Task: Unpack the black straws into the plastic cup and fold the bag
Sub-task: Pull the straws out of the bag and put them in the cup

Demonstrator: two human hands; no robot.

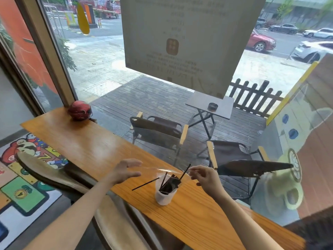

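A translucent plastic cup (164, 195) stands on the wooden counter (86, 143) and holds a bunch of black straws (170, 183). One straw (145, 184) pokes out low to the left, another (185, 171) leans up to the right. Above the cup hangs a clear plastic bag (158, 170), nearly see-through, stretched flat between my hands. My right hand (204, 177) pinches its right end. My left hand (124, 171) is at its left end with fingers spread; whether it grips the bag is unclear.
A red ball-like helmet (80, 110) sits at the counter's far left end against the window. Dark curved chair backs (54, 175) stand below my left arm. Through the glass are folding chairs (158, 130) and a small table on a deck.
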